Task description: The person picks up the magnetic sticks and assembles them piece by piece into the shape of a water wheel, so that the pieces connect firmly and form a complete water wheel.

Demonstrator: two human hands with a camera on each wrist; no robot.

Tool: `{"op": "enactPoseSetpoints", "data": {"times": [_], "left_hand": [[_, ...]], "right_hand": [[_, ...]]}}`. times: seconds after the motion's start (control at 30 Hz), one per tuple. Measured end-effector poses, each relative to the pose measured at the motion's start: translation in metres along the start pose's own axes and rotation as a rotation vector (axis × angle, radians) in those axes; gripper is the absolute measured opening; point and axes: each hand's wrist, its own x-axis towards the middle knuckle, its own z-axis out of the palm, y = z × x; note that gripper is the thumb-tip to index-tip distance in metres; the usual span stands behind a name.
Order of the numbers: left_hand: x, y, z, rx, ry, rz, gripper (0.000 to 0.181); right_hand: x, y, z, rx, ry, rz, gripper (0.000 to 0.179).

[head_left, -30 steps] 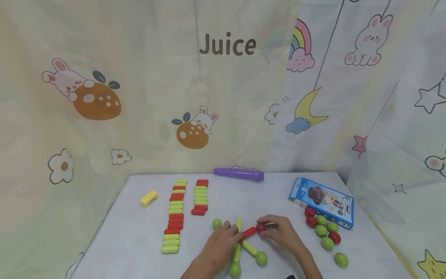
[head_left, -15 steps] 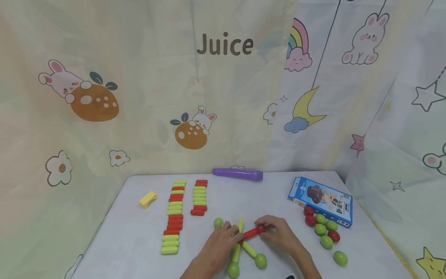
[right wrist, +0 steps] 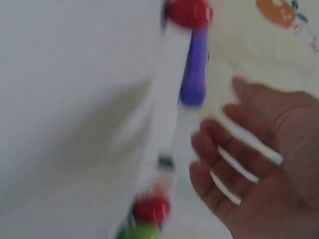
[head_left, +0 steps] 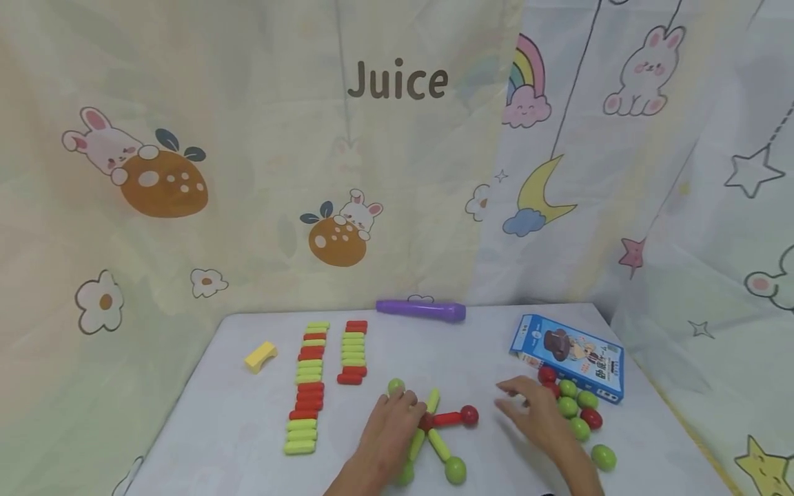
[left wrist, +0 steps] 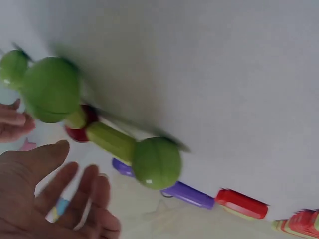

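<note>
A spoked figure of plastic sticks and balls lies on the white table. Around its red centre ball (head_left: 426, 421) are a red stick (head_left: 446, 419) ending in a red ball (head_left: 469, 415) and several yellow-green sticks (head_left: 439, 445), with green balls (head_left: 455, 470) at outer ends. My left hand (head_left: 393, 427) is over the figure's left side, hiding part of it. In the left wrist view its loosely bent fingers hold nothing, near a green ball (left wrist: 157, 163). My right hand (head_left: 536, 413), fingers spread and holding nothing, is between the figure and the loose balls.
Red and green balls (head_left: 579, 429) lie at right beside a blue printed box (head_left: 577, 353). Two columns of red and yellow-green sticks (head_left: 304, 406) are at left, with a yellow arch block (head_left: 260, 356) farther left. A purple rod (head_left: 422, 310) lies along the back edge.
My right hand has let go of the red ball and moved right. The figure has turned clockwise, its red stick now pointing nearly straight right. My left hand stays over it.
</note>
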Motion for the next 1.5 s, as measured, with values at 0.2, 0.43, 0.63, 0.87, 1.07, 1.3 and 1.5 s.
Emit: {"op": "enactPoseSetpoints", "data": {"times": [0.2,0.43,0.63,0.87,1.07,1.3,1.5], "left_hand": [[-0.002,0.017,-0.001,-0.138,-0.018,-0.187,0.04],[0.001,0.027,0.002,-0.091,-0.04,-0.257,0.039],[0.0,0.026,0.005,-0.063,-0.024,-0.21,0.032],[-0.005,0.021,0.008,-0.056,0.019,-0.215,0.038],[-0.013,0.022,0.003,-0.035,0.01,-0.292,0.045],[-0.016,0.017,0.006,-0.056,0.007,-0.259,0.035],[-0.017,0.013,0.008,-0.091,-0.022,-0.299,0.035]], "right_hand": [[-0.017,0.033,-0.049,-0.338,0.001,0.232,0.041],[-0.016,0.051,-0.045,-0.267,-0.177,0.319,0.029],[-0.014,0.043,-0.037,-0.213,-0.188,0.313,0.029],[-0.008,0.006,-0.013,0.098,-0.019,0.087,0.02],[0.024,-0.018,0.015,0.276,0.031,-0.055,0.019],[0.056,-0.022,0.044,0.275,0.012,-0.14,0.016],[0.066,-0.027,0.059,0.261,0.002,-0.148,0.014]]}}
